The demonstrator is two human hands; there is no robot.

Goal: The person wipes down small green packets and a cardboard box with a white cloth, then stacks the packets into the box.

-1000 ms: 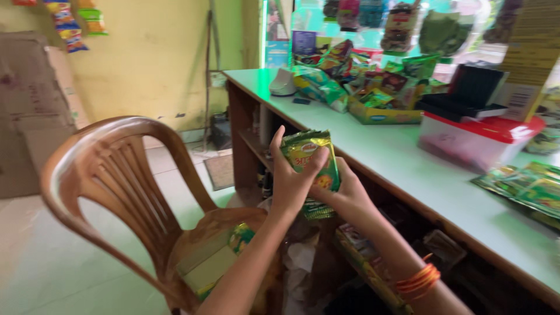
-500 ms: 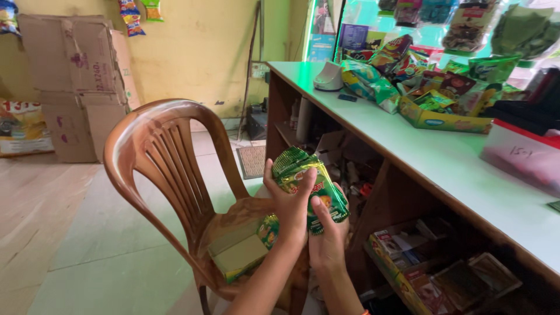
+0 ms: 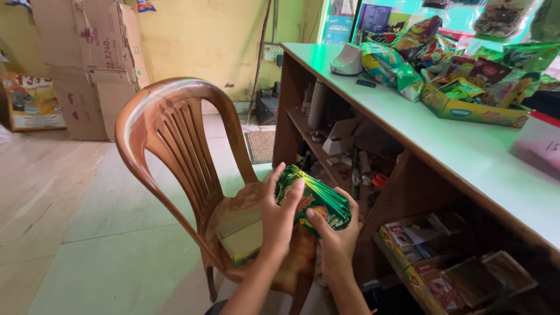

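Note:
A stack of shiny green snack packets (image 3: pixel 315 201) sits between both my hands, low over the seat of a brown plastic chair (image 3: pixel 169 134). My left hand (image 3: pixel 279 213) grips the stack's left side with the fingers wrapped over its top edge. From below and the right, my right hand (image 3: pixel 338 230) cups it, thumb pressed on the front. A flat pale box (image 3: pixel 242 236) lies on the chair seat just under the packets.
A white counter (image 3: pixel 466 146) runs along the right, carrying snack bags, a yellow display box (image 3: pixel 472 108) and a white device (image 3: pixel 347 61). Shelves under it hold bottles and small boxes. Cardboard cartons (image 3: pixel 87 64) stand against the yellow wall at back left.
My view has swung left and down from the counter to the chair. Both hands have lowered the green packets from counter height down over the chair seat.

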